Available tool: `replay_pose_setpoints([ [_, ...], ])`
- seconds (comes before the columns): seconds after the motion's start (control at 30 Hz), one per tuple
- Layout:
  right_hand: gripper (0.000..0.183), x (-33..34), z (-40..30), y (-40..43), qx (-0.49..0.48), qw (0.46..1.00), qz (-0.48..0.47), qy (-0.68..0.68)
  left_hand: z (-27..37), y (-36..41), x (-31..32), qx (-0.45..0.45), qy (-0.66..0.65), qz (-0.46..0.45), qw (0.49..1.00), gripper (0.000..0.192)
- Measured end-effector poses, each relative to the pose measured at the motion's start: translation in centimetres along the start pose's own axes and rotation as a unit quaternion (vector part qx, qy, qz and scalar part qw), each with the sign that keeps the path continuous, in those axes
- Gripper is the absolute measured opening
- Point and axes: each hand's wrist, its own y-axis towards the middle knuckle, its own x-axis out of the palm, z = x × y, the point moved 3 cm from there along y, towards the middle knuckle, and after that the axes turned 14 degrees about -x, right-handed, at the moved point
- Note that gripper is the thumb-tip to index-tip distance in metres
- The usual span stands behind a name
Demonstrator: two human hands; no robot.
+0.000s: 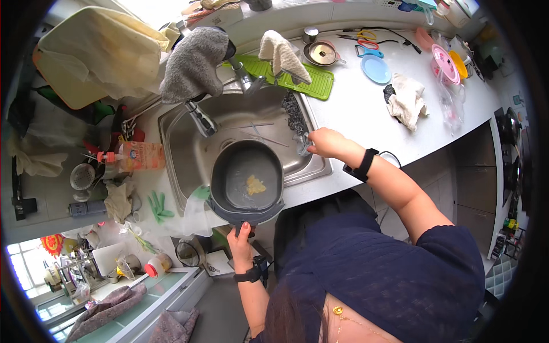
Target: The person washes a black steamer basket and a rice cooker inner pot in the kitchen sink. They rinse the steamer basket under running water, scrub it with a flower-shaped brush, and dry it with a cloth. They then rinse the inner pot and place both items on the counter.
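Observation:
My left hand [242,246] grips the handle of a dark air-fryer basket [221,171], which is held over the near part of the stainless steel sink [171,163]. A small pale yellow scrap [255,184] lies on the basket's bottom. At the sink's right rim, my right hand [324,143] has its fingers on a crumpled clear plastic piece [302,144]. Dark mesh scrubbing material [293,112] lies just beyond it along the sink's right wall. Thin sticks [270,138] lie in the sink behind the basket.
The faucet [201,120] reaches over the sink, with a grey cloth [195,64] beside it. A green drying tray [317,81] stands behind the sink. Right of it are a blue plate [375,69] and a white cloth [407,100]. A soap bottle [141,156] and green glove [159,206] lie left.

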Motion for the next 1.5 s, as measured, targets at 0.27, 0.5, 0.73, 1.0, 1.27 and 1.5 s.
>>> replay_pose_setpoints([
  [0.27,0.015,8.5,-1.5,5.7,0.081,0.962,0.084,-0.245,0.3,2.0,-8.9,-0.001,-0.017,0.01,1.0,0.028],
  [0.5,0.02,0.2,-7.5,4.1,0.052,0.965,0.258,-0.017,-0.1,3.6,-9.8,-0.008,-0.028,-0.018,0.999,0.032],
  [0.73,0.021,0.9,-20.7,9.5,-0.285,0.943,0.155,0.068,-2.0,5.3,-8.5,-0.018,0.007,-0.054,0.998,0.03],
  [1.0,0.019,9.8,-20.6,17.5,-0.2,0.954,-0.099,-0.203,-1.5,5.4,-7.8,0.053,0.131,0.005,0.99,0.04],
  [1.27,0.02,12.7,-23.2,13.9,-0.253,0.929,-0.25,-0.101,-2.6,5.3,-7.4,0.079,0.108,0.01,0.991,0.04],
  [1.5,0.022,9.0,-20.7,17.3,-0.197,0.951,-0.063,-0.229,-3.1,5.1,-7.4,0.072,0.113,0.03,0.991,0.044],
])
